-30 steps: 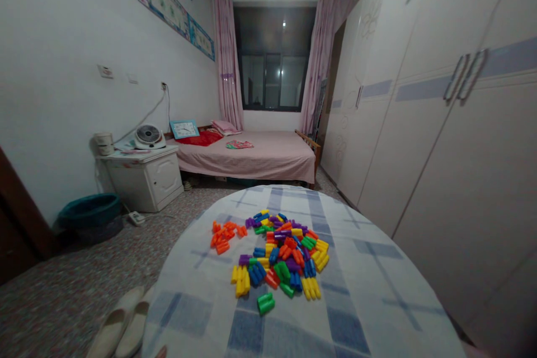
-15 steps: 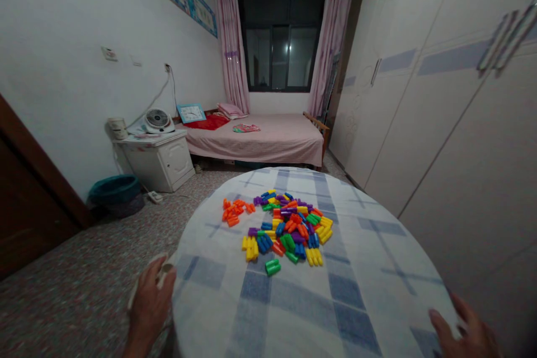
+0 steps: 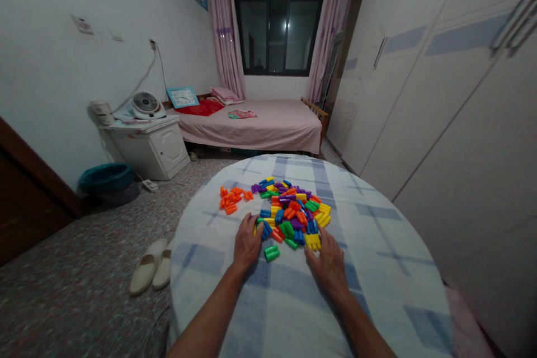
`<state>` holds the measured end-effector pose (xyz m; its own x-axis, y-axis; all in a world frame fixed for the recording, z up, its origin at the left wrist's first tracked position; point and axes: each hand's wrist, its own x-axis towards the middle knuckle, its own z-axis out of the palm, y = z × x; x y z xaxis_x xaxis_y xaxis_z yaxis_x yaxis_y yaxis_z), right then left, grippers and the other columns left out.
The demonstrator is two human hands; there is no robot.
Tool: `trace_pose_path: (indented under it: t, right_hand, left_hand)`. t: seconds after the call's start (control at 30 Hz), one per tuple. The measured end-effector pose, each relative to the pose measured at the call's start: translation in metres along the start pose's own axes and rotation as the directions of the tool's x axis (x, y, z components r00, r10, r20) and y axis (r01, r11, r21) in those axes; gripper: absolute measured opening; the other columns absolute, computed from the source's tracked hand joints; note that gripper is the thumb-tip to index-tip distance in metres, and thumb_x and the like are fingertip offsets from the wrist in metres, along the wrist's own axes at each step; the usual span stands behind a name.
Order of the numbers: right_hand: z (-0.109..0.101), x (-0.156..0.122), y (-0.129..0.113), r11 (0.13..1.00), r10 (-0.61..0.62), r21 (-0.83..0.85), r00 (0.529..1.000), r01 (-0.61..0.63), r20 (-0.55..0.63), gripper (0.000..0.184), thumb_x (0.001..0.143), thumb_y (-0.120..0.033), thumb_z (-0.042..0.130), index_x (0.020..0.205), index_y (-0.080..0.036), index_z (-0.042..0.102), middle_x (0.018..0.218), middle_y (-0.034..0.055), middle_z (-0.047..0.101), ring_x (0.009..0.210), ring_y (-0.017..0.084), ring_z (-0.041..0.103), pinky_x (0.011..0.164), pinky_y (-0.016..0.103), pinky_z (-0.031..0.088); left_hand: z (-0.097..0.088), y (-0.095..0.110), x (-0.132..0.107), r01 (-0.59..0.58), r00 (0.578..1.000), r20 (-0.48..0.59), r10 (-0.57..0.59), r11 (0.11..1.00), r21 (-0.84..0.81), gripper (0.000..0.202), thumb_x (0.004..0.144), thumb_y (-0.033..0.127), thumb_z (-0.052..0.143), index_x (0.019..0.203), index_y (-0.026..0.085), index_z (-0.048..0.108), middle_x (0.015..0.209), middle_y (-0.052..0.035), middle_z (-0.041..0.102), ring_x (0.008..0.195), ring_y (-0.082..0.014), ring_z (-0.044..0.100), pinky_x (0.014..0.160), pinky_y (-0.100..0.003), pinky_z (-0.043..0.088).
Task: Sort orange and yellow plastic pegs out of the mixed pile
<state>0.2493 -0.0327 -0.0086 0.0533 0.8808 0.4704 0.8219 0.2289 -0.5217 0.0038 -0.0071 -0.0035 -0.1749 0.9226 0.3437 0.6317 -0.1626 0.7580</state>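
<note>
A heap of small plastic building blocks point(image 3: 289, 212) in red, yellow, blue, green and purple lies on the round table. Each looks like short tubes joined side by side. My left hand point(image 3: 248, 240) is at the heap's left front edge, fingers apart and partly covering a yellow block beside a blue block point(image 3: 267, 230). On the opposite side, my right hand point(image 3: 329, 260) has its thumb and fingers spread around a yellow block point(image 3: 312, 242); whether they touch it, I cannot tell. Between the hands a green block point(image 3: 272, 253) lies by itself, nearer to me.
Orange blocks point(image 3: 231, 198) form a separate small group at the left. A blue-and-white checked cloth point(image 3: 293, 302) covers the table. Slippers point(image 3: 146, 268) and a bin point(image 3: 107, 179) stand on the floor to the left. A bed point(image 3: 251, 128) is behind; a wardrobe point(image 3: 419, 123) lines the right.
Both hands have moved inward and forward from the table's sides to the front edges of the heap. The view has tilted down slightly, and the slippers now show fully.
</note>
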Motion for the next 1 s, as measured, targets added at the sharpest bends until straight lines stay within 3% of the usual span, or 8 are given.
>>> trace_pose_path:
  t: [0.2,0.33,0.43,0.5,0.6,0.67,0.87,1.0]
  right_hand:
    - [0.005,-0.008,0.007,0.998,0.012,-0.068,1.000,-0.012,-0.008,0.047,0.081,-0.035,0.044,0.123,-0.014,0.050,0.112,0.0099,0.056,0.104,0.024,0.050,0.088,0.039,0.041]
    - [-0.006,0.003,0.014,0.983,0.180,0.002,0.978,-0.181,-0.103,0.053,0.078,-0.034,0.040,0.124,-0.009,0.049,0.106,0.0115,0.056,0.096,0.023,0.054,0.086,0.036,0.044]
    - [-0.016,0.023,0.026,0.960,0.279,0.018,0.956,-0.279,-0.084,0.054,0.078,-0.034,0.037,0.123,-0.009,0.051,0.106,0.0120,0.056,0.094,0.022,0.055,0.085,0.036,0.046]
    - [-0.018,0.039,0.033,0.964,0.264,0.004,0.962,-0.265,-0.064,0.057,0.076,-0.038,0.043,0.125,-0.009,0.050,0.111,0.0126,0.055,0.100,0.025,0.054,0.088,0.038,0.045]
    - [-0.013,0.056,0.037,0.997,0.053,-0.068,0.997,-0.049,0.058,0.058,0.078,-0.039,0.047,0.130,-0.013,0.047,0.129,0.0111,0.047,0.117,0.026,0.046,0.096,0.041,0.041]
    - [-0.005,0.057,0.036,0.996,-0.001,-0.086,0.997,0.008,0.080,0.051,0.081,-0.036,0.047,0.127,-0.015,0.050,0.131,0.0102,0.047,0.120,0.025,0.043,0.099,0.041,0.038]
    - [0.002,0.043,0.038,0.985,-0.033,-0.171,0.999,0.036,0.016,0.033,0.082,-0.027,0.049,0.111,-0.016,0.057,0.116,0.0078,0.054,0.108,0.021,0.048,0.091,0.035,0.039]
    - [-0.011,0.044,0.053,0.953,0.074,-0.292,0.996,-0.085,-0.048,0.031,0.083,-0.021,0.046,0.112,-0.017,0.057,0.114,0.0077,0.055,0.104,0.023,0.048,0.084,0.035,0.038]
  left_hand:
    - [-0.012,0.000,-0.004,0.056,0.998,-0.006,-0.059,0.980,-0.190,0.043,0.092,0.040,0.035,0.113,0.011,0.058,0.115,-0.0130,0.059,0.110,-0.0215,0.054,0.101,-0.037,0.040]
    - [-0.017,-0.001,-0.002,0.112,0.993,-0.010,-0.118,0.961,-0.252,0.045,0.090,0.043,0.035,0.111,0.011,0.060,0.110,-0.0123,0.062,0.104,-0.0218,0.057,0.097,-0.037,0.042]
    - [-0.016,-0.002,-0.002,0.104,0.994,-0.008,-0.109,0.962,-0.254,0.043,0.091,0.043,0.036,0.110,0.013,0.060,0.110,-0.0109,0.062,0.103,-0.0213,0.057,0.096,-0.036,0.042]
    - [-0.016,-0.002,-0.003,0.100,0.994,-0.007,-0.105,0.963,-0.248,0.042,0.091,0.043,0.036,0.108,0.014,0.060,0.109,-0.0104,0.062,0.102,-0.0213,0.058,0.095,-0.036,0.042]
    - [-0.016,-0.002,-0.003,0.095,0.995,-0.008,-0.100,0.966,-0.241,0.041,0.091,0.043,0.036,0.106,0.014,0.060,0.107,-0.0100,0.062,0.101,-0.0213,0.058,0.094,-0.036,0.043]
    - [-0.017,-0.001,-0.003,0.086,0.996,-0.007,-0.090,0.968,-0.238,0.040,0.092,0.043,0.035,0.105,0.014,0.060,0.106,-0.0098,0.062,0.101,-0.0212,0.057,0.093,-0.036,0.042]
    - [-0.018,-0.001,-0.003,0.059,0.998,0.014,-0.057,0.972,-0.229,0.037,0.093,0.042,0.035,0.102,0.015,0.060,0.105,-0.0090,0.061,0.101,-0.0205,0.056,0.093,-0.035,0.041]
    - [-0.018,-0.002,-0.002,0.051,0.999,0.023,-0.047,0.978,-0.205,0.036,0.093,0.042,0.034,0.101,0.017,0.060,0.105,-0.0083,0.059,0.100,-0.0205,0.055,0.093,-0.035,0.041]
